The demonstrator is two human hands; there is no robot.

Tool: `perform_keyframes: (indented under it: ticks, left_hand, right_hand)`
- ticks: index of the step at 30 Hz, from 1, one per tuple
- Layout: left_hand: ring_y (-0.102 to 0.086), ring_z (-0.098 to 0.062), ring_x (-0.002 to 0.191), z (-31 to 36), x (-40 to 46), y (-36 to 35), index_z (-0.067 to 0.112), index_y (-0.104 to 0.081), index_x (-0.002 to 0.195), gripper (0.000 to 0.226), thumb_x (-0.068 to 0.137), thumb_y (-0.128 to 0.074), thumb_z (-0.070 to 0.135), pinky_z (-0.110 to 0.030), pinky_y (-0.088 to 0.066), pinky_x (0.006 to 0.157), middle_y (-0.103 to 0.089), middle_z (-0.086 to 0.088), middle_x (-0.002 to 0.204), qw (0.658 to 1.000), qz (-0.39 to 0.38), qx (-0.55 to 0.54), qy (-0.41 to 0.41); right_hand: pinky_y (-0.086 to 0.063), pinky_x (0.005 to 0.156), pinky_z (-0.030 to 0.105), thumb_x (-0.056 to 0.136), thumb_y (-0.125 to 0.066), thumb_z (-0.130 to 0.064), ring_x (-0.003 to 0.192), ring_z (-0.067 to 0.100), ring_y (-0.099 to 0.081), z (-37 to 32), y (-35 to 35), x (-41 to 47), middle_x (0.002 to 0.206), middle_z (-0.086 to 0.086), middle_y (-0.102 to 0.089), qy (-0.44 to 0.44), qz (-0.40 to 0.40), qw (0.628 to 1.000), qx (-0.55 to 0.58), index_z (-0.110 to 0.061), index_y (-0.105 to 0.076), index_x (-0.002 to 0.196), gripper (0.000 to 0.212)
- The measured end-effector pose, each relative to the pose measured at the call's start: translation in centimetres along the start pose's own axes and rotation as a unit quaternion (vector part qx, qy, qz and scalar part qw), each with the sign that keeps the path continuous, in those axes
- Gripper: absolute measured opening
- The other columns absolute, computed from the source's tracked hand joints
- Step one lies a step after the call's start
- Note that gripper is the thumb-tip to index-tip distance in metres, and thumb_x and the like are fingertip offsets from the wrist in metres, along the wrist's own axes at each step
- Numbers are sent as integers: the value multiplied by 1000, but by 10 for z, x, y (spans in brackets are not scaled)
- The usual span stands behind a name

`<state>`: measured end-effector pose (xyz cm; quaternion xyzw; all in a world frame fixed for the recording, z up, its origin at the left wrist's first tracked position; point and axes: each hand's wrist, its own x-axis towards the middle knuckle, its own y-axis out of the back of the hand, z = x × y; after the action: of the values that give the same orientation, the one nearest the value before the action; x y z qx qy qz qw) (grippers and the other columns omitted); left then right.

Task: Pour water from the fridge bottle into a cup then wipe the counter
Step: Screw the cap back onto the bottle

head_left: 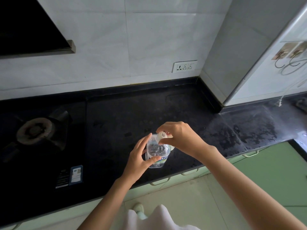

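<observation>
- Head view looks down on a black surface (166, 105) that runs along a white tiled wall (116, 39) and turns a corner at the right.
- Near the front edge of that surface stands a clear plastic bottle (157, 151), upright, with water showing inside and a blue and green label low on its side.
- Left hand (139, 156) wraps the bottle's body from the left: thumb laid across the near side, fingers curled round the far side, so this grip is closed on the bottle.
- Right hand (181, 138) comes over from the right, and its fingertips pinch a pale cap (162, 135) at the bottle's neck.
- Whether the cap sits on the thread or is just off it cannot be told.
- A cup cannot be made out for certain; some pale rim peeks out behind the bottle under the right wrist, too hidden to name.
- To the left, set into the dark top, lies a gas burner (34, 130), with a sticker (76, 175) near the front edge.
- A white wall socket (184, 66) sits on the tiles above the surface.
- At the upper left hangs a dark range hood (29, 27).
- Below the front edge run pale green cabinet fronts (274, 171) with handles.
</observation>
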<state>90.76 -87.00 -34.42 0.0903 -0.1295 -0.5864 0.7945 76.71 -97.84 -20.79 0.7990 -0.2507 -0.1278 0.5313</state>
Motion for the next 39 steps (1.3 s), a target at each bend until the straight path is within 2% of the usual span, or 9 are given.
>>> perform_keyframes:
  ticks: [10,19,23,27,29,31,34,36,39]
  left_hand:
    - [-46,-11,131,0,0,0,43,-40,139,79,70,-78,49,-41,-51,98,-46,10,141,1000,0,-20,13]
    - [-47,-12,130,3,0,1,43,-42,138,77,70,-79,43,-42,-50,99,-46,14,141,999,1,-30,12]
    - [-47,-11,130,3,0,1,44,-41,137,76,71,-79,42,-41,-51,98,-46,14,141,1000,2,-26,13]
    - [-45,-7,131,4,0,1,46,-39,138,77,71,-77,45,-38,-51,98,-45,15,142,1000,-1,-16,12]
    - [-44,-7,131,3,0,1,44,-39,139,77,71,-77,47,-38,-51,98,-45,13,142,1000,-2,-14,11]
    - [-45,-8,131,4,0,2,44,-40,138,77,71,-77,47,-38,-51,98,-46,12,141,1000,-1,-16,11]
    - [-45,-9,131,4,0,2,43,-41,138,76,71,-78,44,-38,-51,99,-46,14,141,1000,-4,-13,8]
    - [-45,-8,131,4,0,2,43,-41,138,77,71,-78,43,-38,-50,99,-45,15,141,1000,-7,-14,7]
    - [-45,-5,130,3,-1,2,44,-40,139,77,73,-80,38,-36,-50,99,-45,16,140,1000,-6,-15,9]
  right_hand:
    - [-52,83,24,82,-74,-14,100,13,-65,-3,10,14,116,-5,-65,56,-75,995,-39,-20,-69,115,35]
    - [-46,76,17,79,-77,-15,91,15,-68,1,2,8,107,-3,-69,56,-50,996,-51,-17,-72,107,29]
    - [-48,71,23,84,-70,-35,87,17,-66,-4,2,7,104,-2,-66,19,-29,995,-94,-17,-68,111,32]
    - [-36,62,26,84,-52,-64,77,16,-56,-12,-3,9,95,-1,-61,-64,-32,974,-215,-13,-59,104,55]
    - [-41,64,24,79,-53,-69,88,14,-59,-8,-2,7,107,-3,-59,-67,-26,981,-180,-17,-57,111,60]
    - [-44,76,20,79,-66,-55,107,11,-57,-2,5,4,127,-8,-53,-23,-59,995,-80,-27,-52,130,59]
    - [-47,87,17,85,-70,-25,109,8,-58,6,13,4,126,-9,-57,59,-122,990,-35,-28,-59,128,44]
    - [-46,77,13,88,-68,-23,99,9,-63,6,11,5,116,-7,-62,74,-103,990,-67,-25,-64,122,35]
    - [-34,60,17,90,-58,-46,84,14,-63,1,2,6,101,-2,-64,51,-40,985,-161,-16,-63,114,38]
